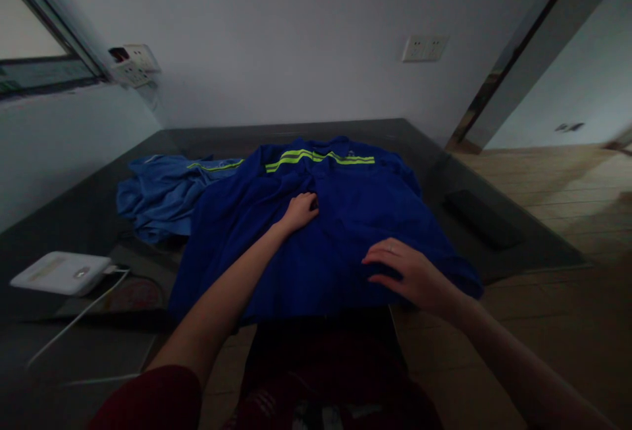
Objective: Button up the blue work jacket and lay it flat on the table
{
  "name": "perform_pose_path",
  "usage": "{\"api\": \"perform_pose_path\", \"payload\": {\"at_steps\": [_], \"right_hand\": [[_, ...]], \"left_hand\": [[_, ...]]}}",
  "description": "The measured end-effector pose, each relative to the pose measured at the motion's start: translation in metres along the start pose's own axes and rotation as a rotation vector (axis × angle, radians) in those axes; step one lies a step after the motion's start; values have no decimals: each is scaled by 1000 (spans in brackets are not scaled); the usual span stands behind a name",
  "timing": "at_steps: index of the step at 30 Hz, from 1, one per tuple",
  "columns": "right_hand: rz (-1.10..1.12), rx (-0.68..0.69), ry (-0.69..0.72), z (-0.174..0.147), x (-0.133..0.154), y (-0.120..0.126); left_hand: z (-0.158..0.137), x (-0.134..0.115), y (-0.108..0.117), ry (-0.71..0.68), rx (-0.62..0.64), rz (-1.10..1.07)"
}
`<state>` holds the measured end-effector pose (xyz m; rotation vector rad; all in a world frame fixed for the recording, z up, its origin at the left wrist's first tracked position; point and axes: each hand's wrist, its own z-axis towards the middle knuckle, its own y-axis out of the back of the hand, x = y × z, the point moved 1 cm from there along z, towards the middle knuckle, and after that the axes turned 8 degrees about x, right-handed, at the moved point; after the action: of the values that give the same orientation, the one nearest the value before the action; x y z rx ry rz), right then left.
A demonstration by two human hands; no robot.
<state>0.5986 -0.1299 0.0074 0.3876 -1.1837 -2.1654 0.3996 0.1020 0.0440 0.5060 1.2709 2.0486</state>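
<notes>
A dark blue jacket (375,206) with bright yellow-green stripes across its chest lies spread on the dark table, collar toward the wall. At the middle of its front, my left hand (302,211) rests with curled fingers closed on the cloth near the front edge. My right hand (409,272) is over the lower right part of the jacket, fingers bent and apart, with nothing held. A lighter blue garment (162,193) with a yellow-green line lies crumpled on the left, partly under the jacket's sleeve.
A white power bank (62,272) with a white cable sits on the table (380,128) at left. On the right lies a dark flat object (481,219). Wall sockets (424,48) are behind, and more sockets (135,64) are at left. Wooden floor (543,173) shows beyond the right edge.
</notes>
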Motion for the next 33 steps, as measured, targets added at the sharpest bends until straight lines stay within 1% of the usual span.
{"api": "perform_pose_path", "payload": {"at_steps": [2, 5, 7, 9, 11, 14, 17, 20, 22, 25, 26, 27, 28, 31, 32, 33], "right_hand": [[-76, 45, -45, -14, -9, -17], [-91, -8, -108, -19, -19, -35], [-73, -31, -125, -15, -20, -39], [-78, -13, -127, -11, -19, -37], [-85, 40, -112, -8, -18, -32], [-45, 119, -85, -9, -24, -24], [-36, 144, -83, -10, -30, -21], [-111, 100, -89, -7, -30, -25], [-128, 44, -83, -5, -26, -27], [-28, -55, -78, -7, -9, -22], [25, -66, -77, -9, -2, -19], [82, -42, -70, -10, 6, -16], [140, 23, -52, -12, 14, -13], [270, 336, 22, -11, 31, -5], [289, 399, 30, -8, 33, -2], [296, 411, 29, -2, 32, 2]], "left_hand": [[0, -1, 1, -1, 1, 1], [-1, -1, 1, -9, -5, 2], [-1, -2, 2, -11, -7, 2], [-2, -2, 2, -7, -8, 3], [-2, -1, 1, -6, -12, 4], [-3, -1, 1, -21, -23, 2], [-3, -1, 1, -25, -26, -3], [-3, -1, 0, -12, -18, -15], [-3, -1, 0, -12, -21, -22], [-4, -1, 0, -22, -34, -26], [-4, 0, 0, -23, -38, -26], [-4, 0, 0, -22, -38, -26], [-3, 0, 0, -20, -37, -25], [-3, 0, 0, -15, -30, -24], [-3, -1, 0, -16, -28, -24], [-3, -1, 0, -15, -28, -25]]}}
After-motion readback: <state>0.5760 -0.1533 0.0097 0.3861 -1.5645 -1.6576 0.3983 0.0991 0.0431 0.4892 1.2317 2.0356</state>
